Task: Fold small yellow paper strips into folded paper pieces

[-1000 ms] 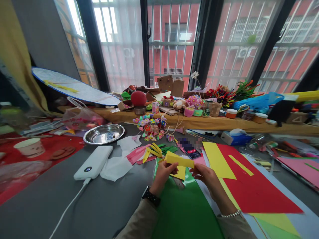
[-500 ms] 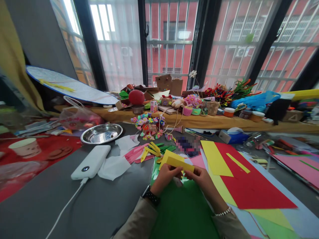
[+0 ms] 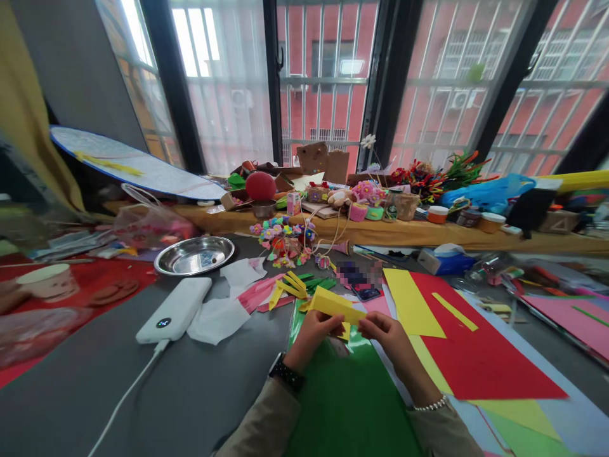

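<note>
A folded strip of yellow paper [image 3: 337,306] is stretched between my two hands, above the green sheet [image 3: 352,400]. My left hand [image 3: 314,336], with a watch on its wrist, pinches the strip's left part. At the right end, the thumb and fingers of my right hand [image 3: 387,336] grip it. Just behind lie cut yellow paper strips [image 3: 290,289] and green ones [image 3: 321,281]. To the right, a yellow sheet [image 3: 413,304] and a narrow yellow strip [image 3: 454,311] rest on red paper [image 3: 495,362].
On the left are a white power bank [image 3: 176,311] with a cable, white tissues [image 3: 221,320] and a steel plate [image 3: 195,257]. Part of another person's hand [image 3: 12,297] shows by a paper cup [image 3: 50,282]. Crafts crowd the wooden ledge [image 3: 214,222] under the window.
The yellow strip has tilted and its folded face has narrowed. My right hand has shifted slightly right. Another person's hand has come into view at the far left.
</note>
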`<state>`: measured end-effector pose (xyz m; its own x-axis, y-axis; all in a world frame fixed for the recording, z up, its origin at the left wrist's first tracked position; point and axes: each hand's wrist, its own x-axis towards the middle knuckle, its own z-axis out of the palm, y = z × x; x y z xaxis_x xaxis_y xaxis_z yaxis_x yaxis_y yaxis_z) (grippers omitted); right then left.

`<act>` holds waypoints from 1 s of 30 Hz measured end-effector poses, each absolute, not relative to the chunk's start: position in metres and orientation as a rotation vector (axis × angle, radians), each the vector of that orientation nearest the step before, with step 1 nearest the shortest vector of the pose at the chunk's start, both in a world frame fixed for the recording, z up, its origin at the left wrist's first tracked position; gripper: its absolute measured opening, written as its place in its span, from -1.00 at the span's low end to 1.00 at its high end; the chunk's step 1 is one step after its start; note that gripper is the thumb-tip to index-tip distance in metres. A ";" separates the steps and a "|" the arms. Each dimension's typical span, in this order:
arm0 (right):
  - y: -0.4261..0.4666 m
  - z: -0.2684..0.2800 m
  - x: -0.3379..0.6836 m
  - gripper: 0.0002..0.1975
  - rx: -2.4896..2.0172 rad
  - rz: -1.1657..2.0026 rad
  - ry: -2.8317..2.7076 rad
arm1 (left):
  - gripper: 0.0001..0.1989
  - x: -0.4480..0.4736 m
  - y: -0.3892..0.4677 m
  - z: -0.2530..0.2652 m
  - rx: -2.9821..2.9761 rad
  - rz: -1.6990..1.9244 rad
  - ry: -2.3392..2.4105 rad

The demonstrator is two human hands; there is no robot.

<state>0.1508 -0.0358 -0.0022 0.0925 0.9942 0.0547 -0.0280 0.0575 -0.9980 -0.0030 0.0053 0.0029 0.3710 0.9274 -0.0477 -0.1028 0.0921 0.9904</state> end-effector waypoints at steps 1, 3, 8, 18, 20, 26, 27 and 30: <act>-0.036 -0.003 0.150 -0.79 -1.189 1.081 -1.196 | -0.71 -0.003 0.005 0.003 1.232 0.936 0.881; -0.036 -0.003 0.148 -0.78 -1.218 0.986 -1.293 | -0.72 -0.002 0.007 0.001 1.224 0.963 0.887; -0.036 -0.002 0.147 -0.77 -1.295 0.843 -1.460 | -0.74 -0.003 0.010 -0.003 1.248 1.012 0.864; -0.039 0.001 0.144 -0.76 -1.263 0.976 -1.468 | -0.77 -0.003 0.005 0.004 1.322 1.152 0.917; -0.039 0.001 0.143 -0.76 -1.256 1.006 -1.478 | -0.79 -0.006 0.007 0.003 1.271 1.277 0.950; -0.037 0.000 0.148 -0.76 -1.260 0.995 -1.344 | -0.80 -0.013 0.010 0.004 1.075 1.458 1.021; -0.036 0.000 0.150 -0.75 -1.258 0.978 -1.262 | -0.80 -0.012 0.010 0.004 1.096 1.424 1.003; -0.037 0.001 0.151 -0.76 -1.239 0.914 -1.077 | -0.80 -0.011 0.008 0.004 1.166 1.412 0.997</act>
<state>0.1513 -0.0369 0.0015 0.2633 0.9562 0.1282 0.0287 0.1251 -0.9917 -0.0107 0.0081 0.0041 -0.0257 0.9885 0.1490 -0.1905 -0.1511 0.9700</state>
